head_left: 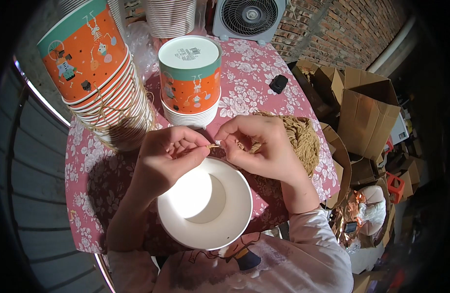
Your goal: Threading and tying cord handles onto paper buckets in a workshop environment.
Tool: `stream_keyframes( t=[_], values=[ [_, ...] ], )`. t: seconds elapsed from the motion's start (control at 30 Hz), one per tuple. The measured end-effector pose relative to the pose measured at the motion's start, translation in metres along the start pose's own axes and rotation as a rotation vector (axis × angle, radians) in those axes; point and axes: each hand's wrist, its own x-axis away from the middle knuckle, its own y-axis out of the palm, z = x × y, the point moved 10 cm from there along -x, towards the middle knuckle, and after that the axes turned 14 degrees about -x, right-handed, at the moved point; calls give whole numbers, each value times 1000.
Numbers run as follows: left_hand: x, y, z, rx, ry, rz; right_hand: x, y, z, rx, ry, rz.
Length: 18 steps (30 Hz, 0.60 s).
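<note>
Above an open white paper bucket point(238, 200), my two hands meet fingertip to fingertip. My left hand point(165, 157) pinches one side of a short piece of tan cord point(214, 146). On the other side, my right hand point(260, 146) pinches the cord too, with a tiny white bit at its fingertips that is too small to name. A loose skein of tan cord point(304, 141) lies behind and beside my right wrist, partly hidden by that hand. The bucket stands at the table's near edge, mouth up, with bright light falling on its inside.
Upside-down orange and teal paper buckets point(191, 80) stand stacked beyond my hands. A taller, cord-draped stack point(90, 63) leans at the left. A box fan point(251, 17) and a small black object point(278, 84) are at the back. Cardboard boxes point(369, 107) crowd the right side.
</note>
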Motion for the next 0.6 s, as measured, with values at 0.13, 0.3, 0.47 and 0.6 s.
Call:
stream_keyframes(
  t=[0.13,0.3,0.47,0.6],
  values=[
    [0,1,-2,43,-4,13,3,4,3,-5,32,1],
    [1,1,0,68,4,26,4,4,2,21,45,3],
    [1,3,-3,101,-6,12,5,6,1,61,5,-7],
    [2,3,0,95,16,20,5,8,0,74,-17,-8]
  ],
)
